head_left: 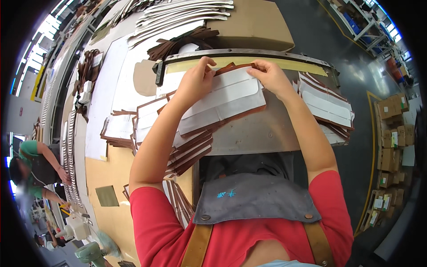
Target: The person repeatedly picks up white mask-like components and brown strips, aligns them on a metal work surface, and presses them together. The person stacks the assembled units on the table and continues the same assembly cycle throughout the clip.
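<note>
A flat brown leather-like piece with a white backing [231, 93] lies tilted over the bench, its brown edge showing along the top and bottom. My right hand [272, 79] pinches its upper right corner between thumb and fingers. At the upper left edge of the same piece, my left hand [198, 81] is curled with its fingers bent; its grip is partly hidden. Beneath and to the left, more such pieces overlap in a fanned stack [191, 153]. Another stack of white-backed pieces [327, 100] rests to the right of my right forearm.
A metal bar [249, 52] runs along the far edge of the metal work surface [253, 133]. Beyond it are a cardboard box [253, 26], brown strips [178, 44] and stacked white strips [182, 15]. A co-worker's arm [55, 162] is at far left; cartons [391, 133] stand right.
</note>
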Tool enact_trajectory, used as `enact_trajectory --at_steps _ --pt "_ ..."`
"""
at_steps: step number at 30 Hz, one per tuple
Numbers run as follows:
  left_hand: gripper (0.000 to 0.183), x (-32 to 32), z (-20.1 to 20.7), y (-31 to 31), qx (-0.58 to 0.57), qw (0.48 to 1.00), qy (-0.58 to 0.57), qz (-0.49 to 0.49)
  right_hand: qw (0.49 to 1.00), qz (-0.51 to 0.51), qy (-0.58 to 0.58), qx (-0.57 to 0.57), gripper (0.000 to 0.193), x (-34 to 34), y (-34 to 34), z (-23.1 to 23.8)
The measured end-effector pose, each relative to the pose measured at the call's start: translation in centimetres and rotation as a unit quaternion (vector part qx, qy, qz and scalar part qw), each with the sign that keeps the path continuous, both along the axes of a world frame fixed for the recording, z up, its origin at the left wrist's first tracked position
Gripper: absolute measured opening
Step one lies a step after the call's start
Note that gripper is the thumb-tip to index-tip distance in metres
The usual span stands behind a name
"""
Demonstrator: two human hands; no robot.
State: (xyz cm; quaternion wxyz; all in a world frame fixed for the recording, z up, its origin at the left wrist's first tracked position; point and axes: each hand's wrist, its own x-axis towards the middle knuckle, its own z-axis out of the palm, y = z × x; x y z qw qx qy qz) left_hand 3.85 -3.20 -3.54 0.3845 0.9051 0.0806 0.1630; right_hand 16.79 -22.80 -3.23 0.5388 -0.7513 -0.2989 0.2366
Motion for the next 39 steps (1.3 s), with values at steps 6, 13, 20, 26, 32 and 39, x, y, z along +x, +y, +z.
enact_trajectory --at_steps 6,13,20,26,32,39 --pt "0.019 -2.4 -1.1 -0.7 0.233 0.965 -0.101 0.061 0.998 -0.054 0.010 -0.003 0.020 0.2 -2.5 0.2" --pt "0.015 -12.1 -0.4 -4.9 0.319 0.947 0.001 0.020 0.984 -0.077 -0.129 -0.095 0.022 0.4 -3.2 -2.0" --pt "0.014 -14.4 -1.7 -4.1 0.354 0.935 0.031 0.008 0.986 -0.096 -0.127 0.045 0.017 2.5 -3.3 0.3" --pt "0.019 -14.6 -1.2 -2.6 0.361 0.930 0.037 -0.056 0.975 -0.101 -0.111 0.163 0.018 5.2 -1.8 2.8" --pt "0.036 -12.6 0.2 -3.5 0.320 0.943 0.082 -0.039 0.952 -0.134 -0.159 0.226 0.021 7.0 -4.3 9.8" --pt "0.030 -6.7 -1.6 -4.4 0.273 0.955 0.026 -0.111 0.971 -0.085 -0.066 0.215 0.025 8.5 0.0 7.2"
